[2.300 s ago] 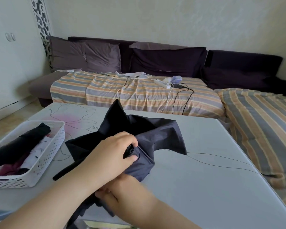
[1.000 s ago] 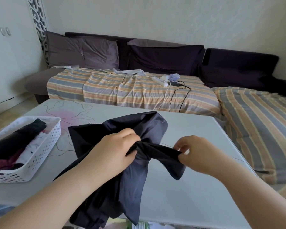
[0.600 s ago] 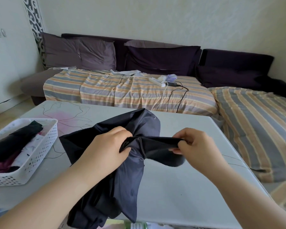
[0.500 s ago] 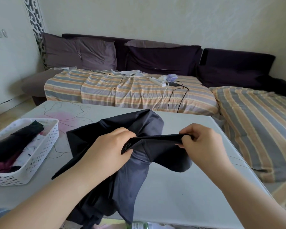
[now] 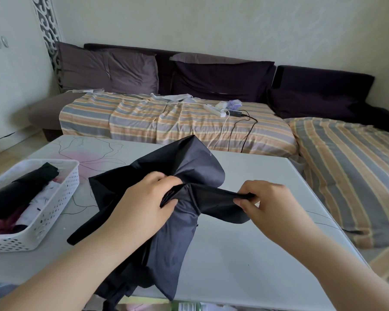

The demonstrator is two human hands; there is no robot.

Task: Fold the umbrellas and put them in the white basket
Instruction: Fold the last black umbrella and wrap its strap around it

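A dark grey umbrella [image 5: 189,167] with loose, crumpled fabric lies over the near middle of the white table [image 5: 245,254]. My left hand [image 5: 144,203] is closed around its bunched centre. To the right, my right hand [image 5: 265,198] pinches one fabric panel by its edge and holds it stretched out sideways. The white perforated basket [image 5: 54,212] stands at the table's left edge, apart from both hands. Inside it lie a folded black umbrella [image 5: 20,189] and a white patterned one [image 5: 41,198], with something pink beneath.
Behind the table runs a dark sofa [image 5: 211,77] with purple cushions and a striped cover. A white power strip [image 5: 213,110] with cables lies on it. A striped mattress [image 5: 350,167] sits close to the table's right side. A flower drawing marks the table's far left.
My right hand came out from under the fabric, took hold of one panel's edge and drew it out to the right. My left hand kept its grip on the umbrella's centre.
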